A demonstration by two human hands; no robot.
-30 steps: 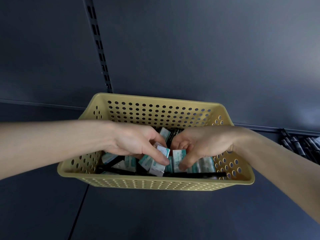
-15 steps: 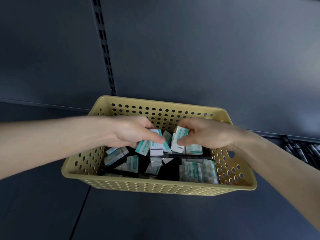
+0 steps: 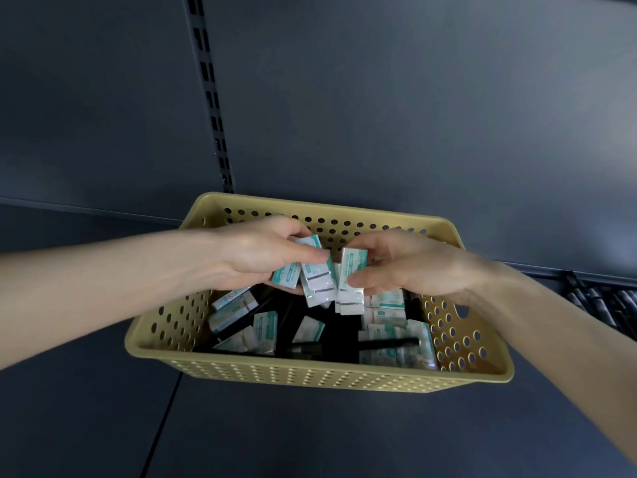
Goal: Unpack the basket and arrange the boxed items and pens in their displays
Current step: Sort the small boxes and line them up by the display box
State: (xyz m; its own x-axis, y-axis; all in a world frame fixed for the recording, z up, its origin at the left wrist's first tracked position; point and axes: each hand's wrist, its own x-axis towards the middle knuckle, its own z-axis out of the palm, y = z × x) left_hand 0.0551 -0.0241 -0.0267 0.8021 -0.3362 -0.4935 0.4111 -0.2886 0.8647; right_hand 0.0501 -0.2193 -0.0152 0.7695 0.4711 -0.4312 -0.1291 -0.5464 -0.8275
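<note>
Setting was a retail shop: dark shelving w/ slotted upright [image 3: 212, 98], back panels [image 3: 413, 98], pens [image 3: 606, 301] racked at rt.

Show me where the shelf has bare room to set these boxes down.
Bare shelf runs in front of the basket and off its left side. At the right, racked pens crowd the back edge. Inside the basket, loose boxes and black pens fill the floor; the left hand and right hand hold boxes above it.
</note>
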